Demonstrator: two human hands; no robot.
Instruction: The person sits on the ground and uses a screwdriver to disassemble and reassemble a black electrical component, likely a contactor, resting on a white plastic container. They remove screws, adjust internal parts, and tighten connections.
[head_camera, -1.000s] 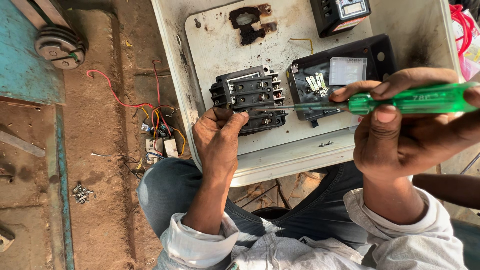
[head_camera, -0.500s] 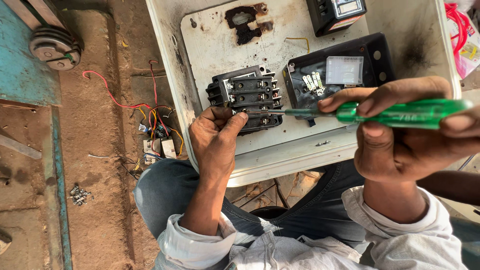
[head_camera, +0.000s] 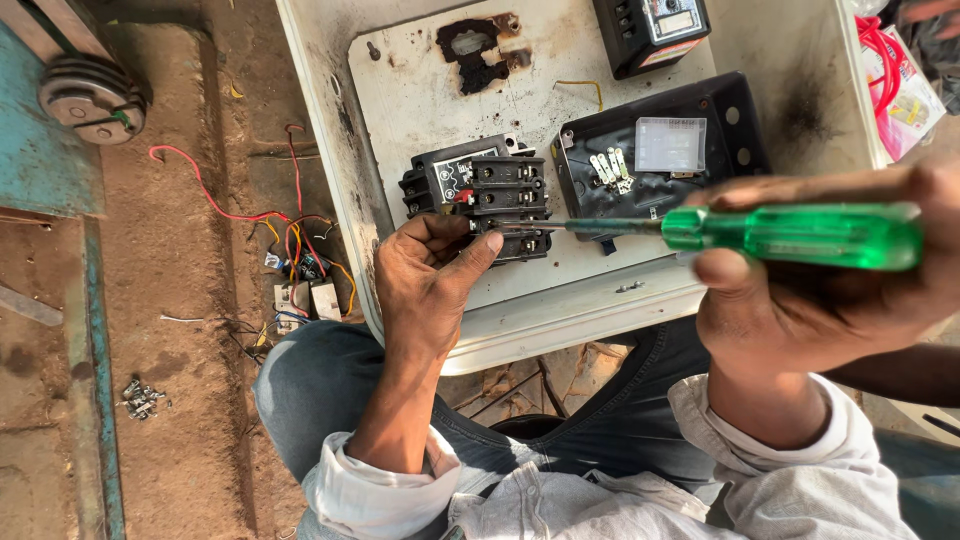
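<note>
Head view, looking down over the lap. The left hand (head_camera: 425, 285) rested against the lower edge of a black, blocky plastic switch unit with rows of screw terminals (head_camera: 485, 195); its fingers (head_camera: 478, 255) were curled loosely, thumb and forefinger pressed to the unit's lower corner, steadying rather than enclosing it. The unit sat on a scuffed white metal mounting plate (head_camera: 420, 90) inside a shallow, off-white metal enclosure box (head_camera: 330, 170), which lay across the person's knees in blue jeans.

The right hand (head_camera: 830, 300) was wrapped firmly around the translucent green plastic handle of a screwdriver (head_camera: 790, 237), fingers fully closed on it. The steel shaft ran leftwards, level, its tip at the switch unit's right side, just above the left thumb.

Just right of the unit: a larger black housing with a clear square window (head_camera: 660, 150). Above it, a small black box-shaped meter (head_camera: 650, 30). On the brown earth floor to the left lay a tangle of red, yellow and black wires (head_camera: 290, 245).
</note>
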